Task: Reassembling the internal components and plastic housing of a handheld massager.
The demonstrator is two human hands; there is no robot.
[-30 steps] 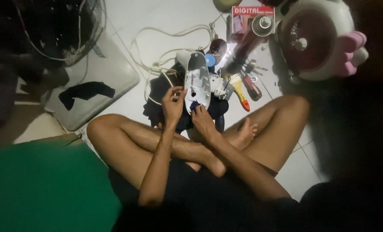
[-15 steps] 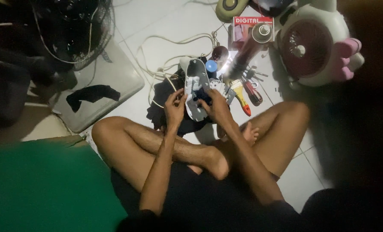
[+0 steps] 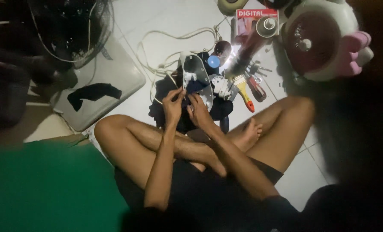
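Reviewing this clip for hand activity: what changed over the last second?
Both hands drew together: the left hand and right hand now pinch at the lower end of the white oval part, fingers nearly touching. The part, the screwdrivers and the pink-and-white fan stayed on the floor as before.

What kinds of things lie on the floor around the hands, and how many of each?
Pale oval housing at the hands: 1
Fan with pink trim: 1
Wire fan guard: 1
Coiled white cord: 1
Yellow-handled tool: 1
Red-handled tool: 1
Total: 6
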